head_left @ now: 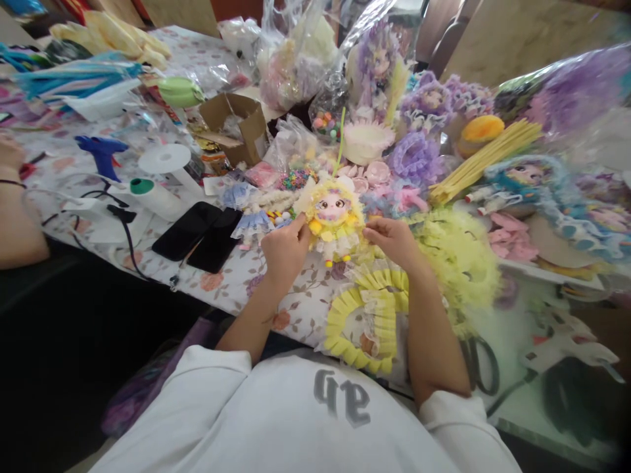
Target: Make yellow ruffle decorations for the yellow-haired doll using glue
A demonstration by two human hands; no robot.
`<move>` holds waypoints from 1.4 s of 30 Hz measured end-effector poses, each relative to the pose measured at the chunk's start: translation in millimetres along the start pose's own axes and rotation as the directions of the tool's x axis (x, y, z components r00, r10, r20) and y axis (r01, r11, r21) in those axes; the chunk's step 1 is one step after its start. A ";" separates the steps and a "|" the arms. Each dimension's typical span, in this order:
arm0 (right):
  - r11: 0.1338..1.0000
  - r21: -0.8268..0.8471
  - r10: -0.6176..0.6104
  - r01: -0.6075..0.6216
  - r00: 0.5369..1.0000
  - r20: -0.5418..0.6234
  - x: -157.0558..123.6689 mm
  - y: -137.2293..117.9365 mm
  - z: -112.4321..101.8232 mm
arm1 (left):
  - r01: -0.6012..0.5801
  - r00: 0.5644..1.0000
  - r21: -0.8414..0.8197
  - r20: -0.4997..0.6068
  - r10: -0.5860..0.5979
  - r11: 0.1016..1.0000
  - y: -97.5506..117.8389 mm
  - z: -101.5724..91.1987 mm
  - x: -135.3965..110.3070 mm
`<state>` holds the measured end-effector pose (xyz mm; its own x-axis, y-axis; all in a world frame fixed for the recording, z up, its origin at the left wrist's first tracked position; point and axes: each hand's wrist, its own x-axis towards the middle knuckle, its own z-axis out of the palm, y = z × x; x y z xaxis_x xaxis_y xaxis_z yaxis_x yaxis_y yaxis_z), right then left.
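Observation:
A small doll [332, 209] in a yellow ruffled outfit with a white lace skirt faces me, upright between my hands. My left hand [286, 248] pinches its edge on the left side. On the other side my right hand [392, 242] has thumb and forefinger closed at the doll's yellow trim. Below the doll lies a pleated yellow ribbon with lace [340, 322], curled in a loop by my right forearm. A heap of yellow tulle ruffle [453, 263] sits just right of that arm.
Two dark phones [185, 230], a thread cone [156, 199] and a blue glue gun [102, 154] lie to the left. A white glue gun [566, 341] rests at right. Behind stand a cardboard box [251, 135] and yellow stems [486, 164]. Another person's arm [20, 217] shows far left.

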<state>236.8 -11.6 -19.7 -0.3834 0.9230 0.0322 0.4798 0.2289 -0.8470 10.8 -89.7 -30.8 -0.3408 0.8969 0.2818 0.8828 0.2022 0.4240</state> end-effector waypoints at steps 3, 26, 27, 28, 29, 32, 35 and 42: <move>0.999 -0.038 -0.010 0.006 0.994 -0.109 2.5 4.9 -0.4 | 0.007 1.000 -0.182 0.028 -0.002 0.983 -19.3 -10.5 -0.6; 0.999 -0.014 0.040 -0.039 0.997 0.064 31.4 -17.9 -3.7 | 0.197 0.927 -0.648 0.368 0.076 0.736 -37.0 -12.5 40.1; 0.999 0.023 0.045 -0.046 0.997 0.058 31.6 -16.6 -3.4 | 0.235 0.905 -0.659 0.417 0.086 0.715 -37.8 -12.3 42.0; 0.997 0.058 0.051 -0.054 0.997 0.055 31.9 -14.9 -3.3 | 0.267 0.882 -0.665 0.460 0.101 0.698 -37.9 -12.6 43.5; 0.994 0.091 0.056 -0.061 0.997 0.055 32.3 -13.0 -3.4 | 0.288 0.861 -0.669 0.494 0.120 0.685 -37.3 -13.1 44.5; 0.986 0.147 0.073 -0.084 0.994 0.081 33.4 -7.3 -4.7 | 0.316 0.838 -0.683 0.526 0.143 0.658 -33.5 -14.7 45.7; 0.980 0.164 0.093 -0.113 0.988 0.125 33.0 -4.5 -7.0 | 0.303 0.871 -0.697 0.479 0.108 0.649 -30.9 -13.9 46.2; 0.979 0.192 0.035 -0.074 0.980 0.196 24.3 -6.8 -12.6 | 0.138 0.928 -0.636 0.352 0.126 0.759 -35.2 -13.5 45.2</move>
<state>234.2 13.2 -6.5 -0.5138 0.8517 -0.1026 0.3461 0.0964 -0.9332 -40.1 -61.6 -21.3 -0.0915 0.9957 0.0121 0.4173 0.0273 0.9084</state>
